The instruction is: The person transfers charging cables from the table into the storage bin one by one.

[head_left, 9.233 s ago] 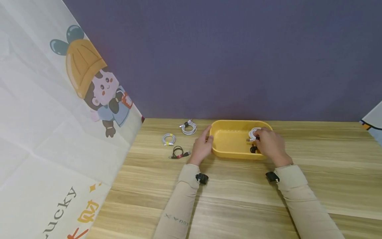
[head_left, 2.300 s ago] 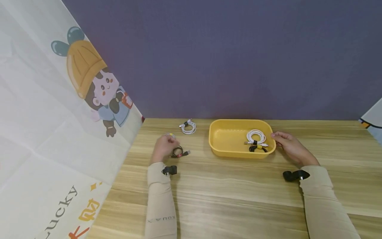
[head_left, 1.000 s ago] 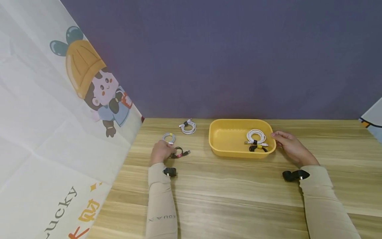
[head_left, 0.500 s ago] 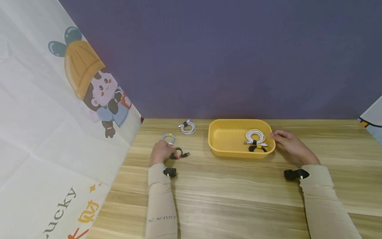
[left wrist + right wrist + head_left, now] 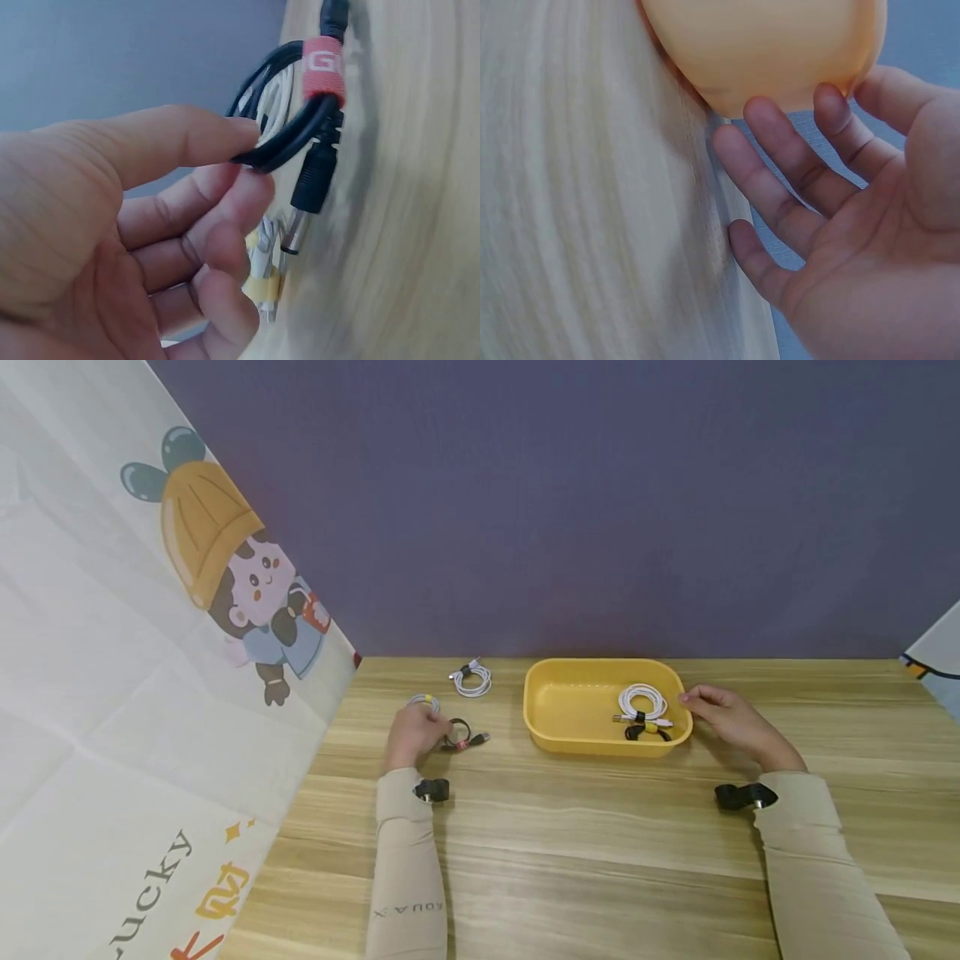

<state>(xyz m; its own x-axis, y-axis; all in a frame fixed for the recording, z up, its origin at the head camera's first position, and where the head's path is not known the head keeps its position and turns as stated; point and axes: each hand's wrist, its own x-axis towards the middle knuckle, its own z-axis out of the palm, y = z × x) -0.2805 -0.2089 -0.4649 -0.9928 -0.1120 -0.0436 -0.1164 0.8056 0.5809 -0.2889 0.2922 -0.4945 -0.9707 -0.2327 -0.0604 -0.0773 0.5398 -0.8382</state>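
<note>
My left hand [image 5: 414, 735] pinches a coiled black cable [image 5: 289, 146] between thumb and forefinger. A red strap [image 5: 324, 69] binds this coil, and a barrel plug [image 5: 307, 187] hangs from it. Just beyond the hand lies a grey-white cable coil [image 5: 426, 700] with a yellow tie, partly hidden by the hand. My right hand [image 5: 731, 722] holds the right end of a yellow plastic bin [image 5: 600, 747], thumb at the rim and forefinger against the outer wall; its other fingers are spread below. Inside the bin's right half are a white cable coil [image 5: 642, 702] and a black cable [image 5: 636, 732].
Another white cable coil [image 5: 472, 680] with a black tie lies left of the bin, near the back edge of the wooden table [image 5: 585, 860]. A dark blue-grey panel [image 5: 600, 510] rises behind the table. A white printed sheet [image 5: 90, 652] covers the left side.
Over the last half second my left hand has shifted slightly right and away from me, carrying the black cable coil. Earlier, the right hand left the white coil in the bin and moved to its end.
</note>
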